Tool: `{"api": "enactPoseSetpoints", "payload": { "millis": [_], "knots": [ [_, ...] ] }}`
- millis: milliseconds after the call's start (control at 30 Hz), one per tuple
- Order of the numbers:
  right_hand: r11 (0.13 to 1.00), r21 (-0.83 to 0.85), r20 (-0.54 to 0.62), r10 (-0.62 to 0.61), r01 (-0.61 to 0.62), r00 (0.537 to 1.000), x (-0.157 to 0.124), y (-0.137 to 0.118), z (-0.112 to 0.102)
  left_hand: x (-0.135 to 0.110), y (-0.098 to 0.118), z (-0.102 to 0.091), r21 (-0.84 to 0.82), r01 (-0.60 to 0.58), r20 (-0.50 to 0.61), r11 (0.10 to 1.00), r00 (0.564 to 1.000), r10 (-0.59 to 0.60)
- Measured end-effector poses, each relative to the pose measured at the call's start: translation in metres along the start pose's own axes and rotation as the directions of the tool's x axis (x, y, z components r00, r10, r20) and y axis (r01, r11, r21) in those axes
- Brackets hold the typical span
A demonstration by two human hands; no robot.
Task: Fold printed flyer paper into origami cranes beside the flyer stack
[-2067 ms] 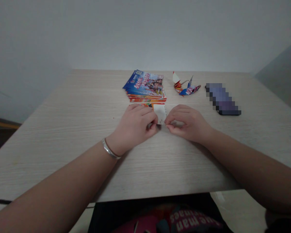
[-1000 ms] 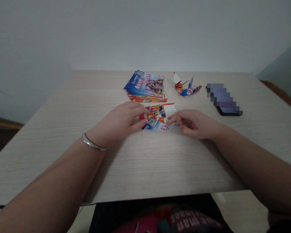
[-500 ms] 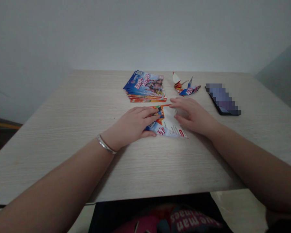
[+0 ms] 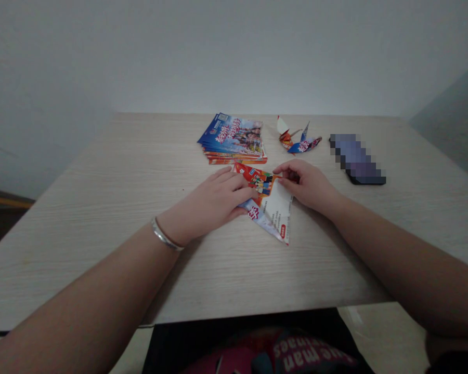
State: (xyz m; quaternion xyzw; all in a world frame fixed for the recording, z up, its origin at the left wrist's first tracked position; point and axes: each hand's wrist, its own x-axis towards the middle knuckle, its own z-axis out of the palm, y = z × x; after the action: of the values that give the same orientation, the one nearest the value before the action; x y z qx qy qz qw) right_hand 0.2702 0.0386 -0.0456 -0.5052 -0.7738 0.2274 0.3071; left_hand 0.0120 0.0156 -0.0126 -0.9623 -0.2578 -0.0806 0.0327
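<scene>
A folded leaflet (image 4: 275,208), printed in red, orange and blue with a white area, lies on the table between my hands. My left hand (image 4: 228,196) rests across its left side, fingers stretched out and pressing on the print. At the upper right edge, my right hand (image 4: 306,184) has thumb and forefinger closed on the paper; its other fingers are curled. The leaflet's lower corner points towards me. Part of its left side is hidden beneath my left hand.
Behind my hands sits a fanned stack of leaflets (image 4: 234,137). Two folded paper cranes, an orange-and-white one (image 4: 284,136) and a blue one (image 4: 302,147), stand to its right. Farther right lies a phone (image 4: 359,158). The pale wooden table (image 4: 101,208) meets a wall at the back.
The leaflet has turned, its lower right corner swinging towards me, and more of its red print shows. My right hand's fingers have closed in on its edge. The left hand stays on it.
</scene>
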Motion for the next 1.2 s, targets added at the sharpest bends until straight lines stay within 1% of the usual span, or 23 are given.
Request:
{"api": "enactPoseSetpoints", "payload": {
  "millis": [67,133,167,233,300,367,433,567,633,700,767,833,900,933,967,1000,1033,1067,1100,1133,1167,1200],
  "knots": [
    [1.000,0.013,-0.054,0.027,-0.027,0.998,-0.001,-0.001,-0.002,0.000,-0.002,0.000,0.080,0.035,-0.042,0.996,0.999,-0.031],
    [0.997,0.025,-0.088,0.079,-0.077,0.993,-0.002,-0.004,-0.004,-0.001,-0.006,0.001,0.138,0.095,-0.098,0.986,0.992,-0.082],
    [0.994,0.022,-0.101,0.110,-0.108,0.989,-0.002,-0.005,-0.005,-0.003,-0.009,0.002,0.147,0.124,-0.119,0.981,0.987,-0.107],
    [0.988,-0.001,-0.123,0.150,-0.152,0.981,-0.004,-0.009,-0.008,-0.005,-0.014,0.005,0.131,0.154,-0.125,0.979,0.983,-0.138],
    [0.989,-0.033,-0.131,0.141,-0.147,0.981,-0.006,-0.011,-0.011,-0.008,-0.016,0.006,0.095,0.155,-0.105,0.983,0.984,-0.145],
    [0.991,-0.059,-0.126,0.115,-0.124,0.985,-0.007,-0.013,-0.013,-0.009,-0.015,0.005,0.040,0.126,-0.085,0.991,0.989,-0.123],
    [0.988,-0.077,-0.135,0.120,-0.131,0.984,-0.008,-0.014,-0.014,-0.008,-0.009,0.004,-0.012,0.062,-0.065,0.998,0.996,-0.063],
    [0.975,-0.079,-0.212,0.187,-0.207,0.959,-0.008,-0.019,-0.013,-0.002,0.003,0.002,-0.031,-0.088,-0.050,0.996,0.995,0.087],
    [0.967,-0.071,-0.214,0.225,-0.245,0.951,-0.008,-0.022,-0.015,-0.001,0.004,0.004,-0.027,-0.147,-0.048,0.989,0.988,0.146],
    [0.955,-0.091,-0.161,0.265,-0.281,0.951,-0.009,-0.024,-0.017,-0.001,0.001,0.005,-0.016,-0.140,-0.058,0.990,0.989,0.139],
    [0.942,-0.181,-0.085,0.273,-0.284,0.958,-0.011,-0.023,-0.021,-0.003,-0.003,0.007,-0.011,-0.066,-0.059,0.998,0.996,0.065],
    [0.918,-0.322,-0.018,0.237,-0.230,0.971,-0.013,-0.020,-0.024,-0.006,-0.006,0.007,-0.024,0.028,-0.035,0.999,0.999,-0.028],
    [0.890,-0.435,0.024,0.161,-0.135,0.987,-0.013,-0.015,-0.026,-0.008,-0.006,0.005,-0.057,0.129,-0.013,0.990,0.991,-0.129],
    [0.882,-0.467,0.041,0.100,-0.070,0.994,-0.013,-0.012,-0.027,-0.008,-0.006,0.005,-0.079,0.182,-0.006,0.980,0.983,-0.183],
    [0.878,-0.478,0.060,0.018,0.013,0.998,-0.013,-0.010,-0.028,-0.008,-0.005,0.004,-0.100,0.238,-0.004,0.966,0.971,-0.239],
    [0.875,-0.470,0.090,-0.083,0.116,0.992,-0.012,-0.008,-0.029,-0.008,-0.004,0.003,-0.116,0.287,-0.004,0.951,0.957,-0.289],
    [0.866,-0.441,0.134,-0.197,0.236,0.971,-0.012,-0.006,-0.029,-0.008,-0.004,0.003,-0.123,0.318,-0.003,0.940,0.947,-0.321],
    [0.847,-0.395,0.178,-0.310,0.356,0.934,-0.011,-0.004,-0.029,-0.007,-0.004,0.003,-0.121,0.332,0.001,0.935,0.942,-0.335],
    [0.818,-0.344,0.218,-0.409,0.461,0.886,-0.010,-0.003,-0.028,-0.007,-0.005,0.004,-0.113,0.333,0.010,0.936,0.943,-0.334],
    [0.785,-0.301,0.249,-0.483,0.541,0.840,-0.010,-0.002,-0.028,-0.006,-0.007,0.005,-0.104,0.324,0.019,0.940,0.946,-0.324],
    [0.756,-0.278,0.268,-0.532,0.593,0.803,-0.010,-0.002,-0.026,-0.006,-0.008,0.006,-0.099,0.314,0.025,0.944,0.950,-0.313],
    [0.733,-0.274,0.277,-0.560,0.623,0.781,-0.010,-0.001,-0.024,-0.006,-0.010,0.008,-0.101,0.309,0.026,0.946,0.951,-0.308]
  ]
}}
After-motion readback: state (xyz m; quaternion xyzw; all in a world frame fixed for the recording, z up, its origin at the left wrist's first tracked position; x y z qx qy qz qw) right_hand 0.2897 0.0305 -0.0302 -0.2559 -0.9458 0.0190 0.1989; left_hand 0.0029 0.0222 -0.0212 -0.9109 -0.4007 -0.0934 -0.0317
